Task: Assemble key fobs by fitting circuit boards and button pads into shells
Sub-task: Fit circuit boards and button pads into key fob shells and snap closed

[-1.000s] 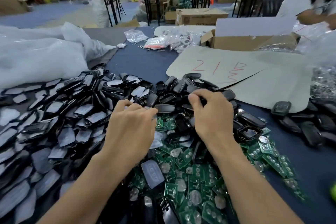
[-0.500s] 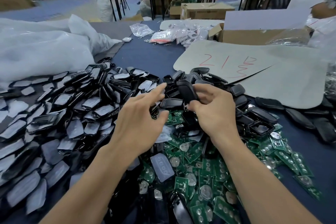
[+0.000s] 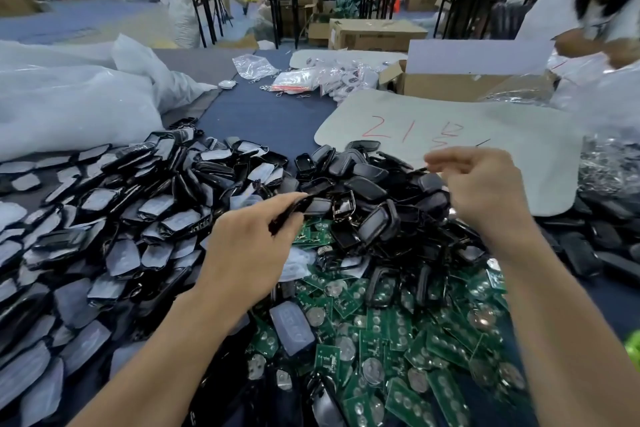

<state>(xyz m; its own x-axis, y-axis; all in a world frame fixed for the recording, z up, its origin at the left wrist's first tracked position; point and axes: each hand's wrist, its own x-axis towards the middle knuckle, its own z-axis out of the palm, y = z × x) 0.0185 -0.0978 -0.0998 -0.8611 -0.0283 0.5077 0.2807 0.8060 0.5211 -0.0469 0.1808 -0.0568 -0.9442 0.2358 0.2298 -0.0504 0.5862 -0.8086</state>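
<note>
My left hand (image 3: 249,250) pinches a black shell piece (image 3: 289,213) between thumb and fingers, just above the heap of black shells (image 3: 367,184). Held higher at the right, my right hand (image 3: 485,191) is blurred, its fingers loosely curled with nothing visible in them. Green circuit boards (image 3: 398,340) with round metal contacts lie spread below both hands. A grey button pad (image 3: 292,329) rests on the boards near my left forearm. A broad pile of shells with grey pads (image 3: 104,218) fills the left side.
A beige sheet with red writing (image 3: 467,135) lies behind the heap, an open cardboard box (image 3: 467,83) beyond it. White plastic bags (image 3: 69,104) bulk at the left. Small clear packets (image 3: 298,80) lie farther back. Black fobs (image 3: 606,246) lie at the right; another person (image 3: 571,10) stands there.
My right hand no longer holds the black shell and has lifted to the right. My left hand has closed its fingers on a black shell piece. The view has tilted upward.
</note>
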